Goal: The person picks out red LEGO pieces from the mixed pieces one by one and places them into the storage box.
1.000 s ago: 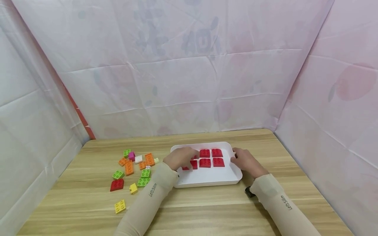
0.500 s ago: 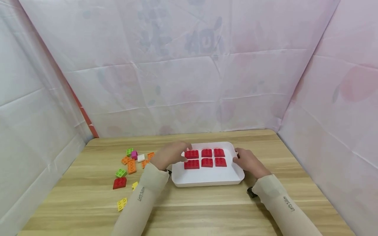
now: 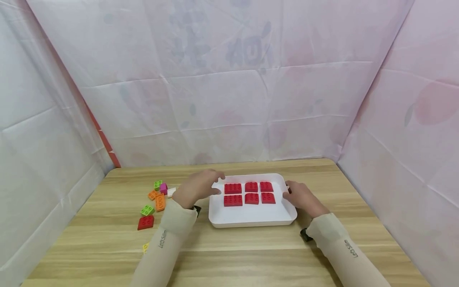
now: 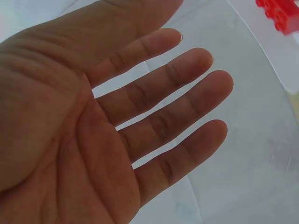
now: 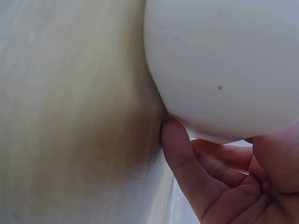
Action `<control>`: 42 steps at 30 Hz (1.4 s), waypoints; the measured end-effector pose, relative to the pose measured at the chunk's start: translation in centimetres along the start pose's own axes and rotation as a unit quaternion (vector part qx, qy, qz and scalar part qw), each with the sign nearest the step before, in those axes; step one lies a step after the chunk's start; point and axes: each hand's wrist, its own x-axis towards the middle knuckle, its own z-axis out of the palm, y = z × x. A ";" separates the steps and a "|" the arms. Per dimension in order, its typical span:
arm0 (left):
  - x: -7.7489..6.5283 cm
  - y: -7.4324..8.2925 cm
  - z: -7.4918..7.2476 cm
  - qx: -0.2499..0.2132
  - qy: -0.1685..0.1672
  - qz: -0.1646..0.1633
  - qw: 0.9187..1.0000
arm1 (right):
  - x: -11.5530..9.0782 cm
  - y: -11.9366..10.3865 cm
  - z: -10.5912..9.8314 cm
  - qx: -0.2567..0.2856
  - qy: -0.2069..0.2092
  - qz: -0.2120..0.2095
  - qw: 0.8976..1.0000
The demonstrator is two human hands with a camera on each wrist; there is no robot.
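Observation:
My left hand (image 3: 196, 187) hovers at the left rim of a white tray (image 3: 251, 217), thumb and fingers apart with nothing between them. In the left wrist view its fingers (image 4: 196, 100) are extended and spaced, and a red toy brick (image 4: 280, 14) shows at the corner. Two rows of red bricks lie in the tray, oblong ones (image 3: 233, 200) on the left and round-cornered ones (image 3: 268, 197) on the right. My right hand (image 3: 303, 198) holds the tray's right rim. The right wrist view shows a fingertip under the tray wall (image 5: 219, 60) and the thumb against its side.
Loose bricks lie on the wooden table (image 3: 251, 259) left of the tray: a red one (image 3: 146, 222), a green one (image 3: 147, 210), an orange one (image 3: 160, 202) and a magenta one (image 3: 163, 188) among others. My left forearm covers part of this group. Cloth walls (image 3: 222, 99) enclose the table.
My left hand has moved left from over the red bricks to the tray's left rim, uncovering the oblong ones. My right hand stays at the right rim.

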 end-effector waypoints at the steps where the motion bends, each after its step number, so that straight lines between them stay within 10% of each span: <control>1: -0.2 -0.3 0.0 0.001 0.001 -0.002 1.000 | 0.0 0.0 0.0 -0.001 0.001 -0.003 1.000; 12: -3.8 -3.4 -0.5 0.020 0.002 -0.079 0.997 | 0.0 0.4 -0.5 -0.004 -0.001 -0.004 1.000; 42: -7.7 -6.6 -1.5 0.024 0.031 -0.090 0.995 | 0.3 0.7 -0.3 -0.012 0.003 -0.007 1.000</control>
